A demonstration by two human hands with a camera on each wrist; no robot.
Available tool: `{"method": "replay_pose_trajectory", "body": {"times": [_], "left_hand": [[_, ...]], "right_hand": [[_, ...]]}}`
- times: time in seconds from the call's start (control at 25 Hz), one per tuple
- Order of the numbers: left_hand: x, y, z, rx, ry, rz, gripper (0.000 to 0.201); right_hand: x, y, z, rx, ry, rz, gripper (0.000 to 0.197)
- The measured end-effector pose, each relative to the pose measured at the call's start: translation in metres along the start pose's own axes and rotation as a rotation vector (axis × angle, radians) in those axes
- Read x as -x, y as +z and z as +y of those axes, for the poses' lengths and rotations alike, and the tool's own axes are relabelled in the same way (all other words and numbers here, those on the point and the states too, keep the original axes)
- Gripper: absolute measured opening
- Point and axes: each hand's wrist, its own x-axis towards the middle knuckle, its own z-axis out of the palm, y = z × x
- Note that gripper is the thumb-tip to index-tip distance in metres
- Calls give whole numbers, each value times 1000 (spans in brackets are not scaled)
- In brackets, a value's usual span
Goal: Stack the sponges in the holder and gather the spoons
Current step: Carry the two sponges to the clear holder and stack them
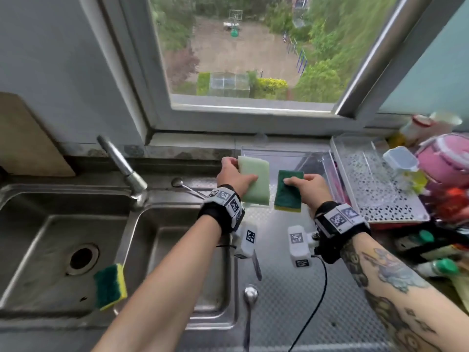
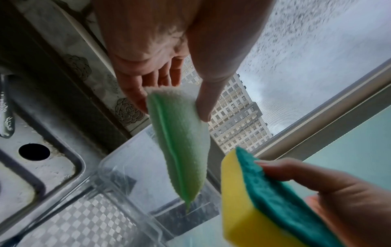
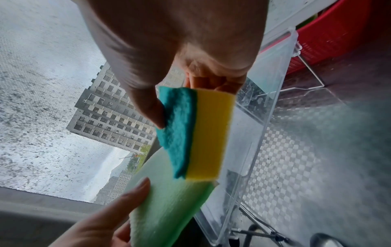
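Note:
My left hand point(image 1: 234, 177) grips a pale green sponge point(image 1: 255, 183) point(image 2: 182, 150) point(image 3: 169, 208) between thumb and fingers. Beside it, my right hand point(image 1: 308, 188) pinches a dark green and yellow sponge point(image 1: 288, 191) point(image 2: 264, 205) point(image 3: 196, 133). Both sponges hang side by side, just above the clear plastic holder point(image 1: 304, 158) point(image 2: 118, 188) point(image 3: 249, 167) at the back of the drainboard. A third green and yellow sponge point(image 1: 110, 287) leans on the sink's front wall. One spoon point(image 1: 185, 186) lies behind the sink by the tap, another spoon point(image 1: 250, 308) on the drainboard near me.
A double steel sink point(image 1: 63, 250) fills the left, with a tap point(image 1: 121, 166) behind it. A perforated clear tray point(image 1: 375, 184) and crowded bottles and containers point(image 1: 436, 179) stand to the right. The window point(image 1: 248, 52) is straight ahead.

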Motion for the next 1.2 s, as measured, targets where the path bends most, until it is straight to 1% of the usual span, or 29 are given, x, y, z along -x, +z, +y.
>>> {"method": "replay_pose_trajectory", "body": {"times": [0.16, 0.2, 0.32, 0.48, 0.56, 0.64, 0.76, 0.88, 1.04, 1.2], "left_hand": [[-35, 26, 4, -74, -45, 68, 62], [-42, 31, 4, -81, -47, 86, 60], [-60, 42, 8, -103, -30, 117, 56], [-80, 46, 12, -263, 80, 159, 48], [-85, 49, 8, -368, 107, 159, 45], [-87, 52, 1, -433, 91, 145, 46], [-91, 53, -4, -479, 83, 169, 48], [-94, 51, -4, -455, 66, 170, 50], [-88, 43, -9, -362, 31, 157, 44], [-84, 20, -17, -280, -10, 151, 38]], "right_hand": [[-47, -1, 16, 14, 56, -28, 55], [-54, 0, 18, 13, 58, -35, 59], [-63, 2, 13, -11, 62, -49, 59], [-71, 7, 15, -28, 71, -89, 81], [-80, 10, 19, -12, 67, -86, 87], [-86, 12, 19, 5, 53, -84, 86], [-86, 16, 10, 24, 47, -105, 80], [-87, 21, -4, 36, 38, -119, 54], [-100, 38, -20, 40, 24, -155, 44], [-112, 71, -40, 120, -47, -161, 21]]}}
